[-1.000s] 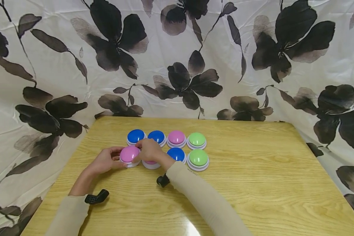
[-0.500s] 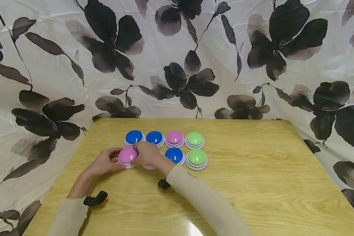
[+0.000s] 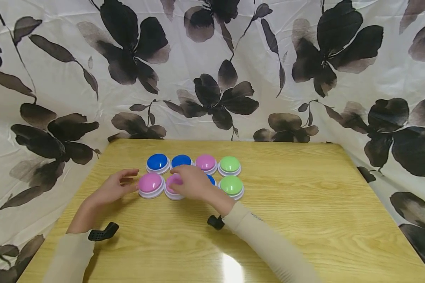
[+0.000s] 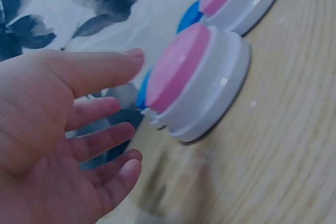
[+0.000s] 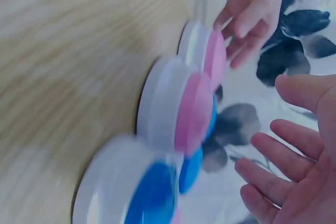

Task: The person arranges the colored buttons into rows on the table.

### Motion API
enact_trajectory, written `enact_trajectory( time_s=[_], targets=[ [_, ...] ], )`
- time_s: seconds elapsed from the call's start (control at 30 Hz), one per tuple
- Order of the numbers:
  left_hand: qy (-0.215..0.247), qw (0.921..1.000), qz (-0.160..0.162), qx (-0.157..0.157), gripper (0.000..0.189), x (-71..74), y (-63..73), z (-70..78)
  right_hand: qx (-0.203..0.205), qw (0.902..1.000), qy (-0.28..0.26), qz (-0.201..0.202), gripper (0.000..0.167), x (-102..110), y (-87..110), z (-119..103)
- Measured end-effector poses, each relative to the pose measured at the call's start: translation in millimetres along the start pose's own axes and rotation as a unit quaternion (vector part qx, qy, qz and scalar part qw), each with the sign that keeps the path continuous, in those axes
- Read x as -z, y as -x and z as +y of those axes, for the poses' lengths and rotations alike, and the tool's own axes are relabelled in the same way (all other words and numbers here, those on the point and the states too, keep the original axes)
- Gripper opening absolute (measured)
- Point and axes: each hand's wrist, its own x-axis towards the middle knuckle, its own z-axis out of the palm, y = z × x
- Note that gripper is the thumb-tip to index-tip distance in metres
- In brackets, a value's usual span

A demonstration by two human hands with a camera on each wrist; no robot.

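Note:
Round push buttons with white bases and coloured domes stand in two rows on the table. At the front left is a pink button. My left hand is just left of it, fingers loosely spread; a gap shows between them in the left wrist view. Beside that button stands a second pink button. My right hand hovers over the front row with relaxed, spread fingers, holding nothing. It partly hides the second pink button and the front blue button. A front green button ends that row.
Behind, the back row holds a blue button, another blue button, a pink button and a green button. A floral cloth hangs behind the wooden table.
Both hands have let go of the front-left pink button. My left hand has drawn back left and my right hand has moved right. The button now sits flat on the table.

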Motion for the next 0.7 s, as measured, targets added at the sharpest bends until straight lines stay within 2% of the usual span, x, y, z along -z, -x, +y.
enact_trajectory(
  time_s=[0.2,0.37,0.57,0.7],
  targets=[
    [-0.005,0.9997,0.025,0.001,0.065,5.2,0.2,6.1,-0.009,0.9994,0.034,0.008,0.048,33,32.5,28],
    [-0.017,0.9996,0.02,-0.006,0.063,6.2,-1.2,11.9,-0.024,0.9983,0.039,0.037,0.054,56,58.7,58],
    [-0.076,0.9964,0.023,-0.029,0.058,17.3,-3.6,12.4,-0.061,0.9962,0.01,0.062,0.057,75,85.5,90],
    [-0.114,0.9924,0.037,-0.025,0.056,24.0,-8.1,8.2,-0.082,0.9933,-0.016,0.08,0.061,86,101.4,105]
  ],
)
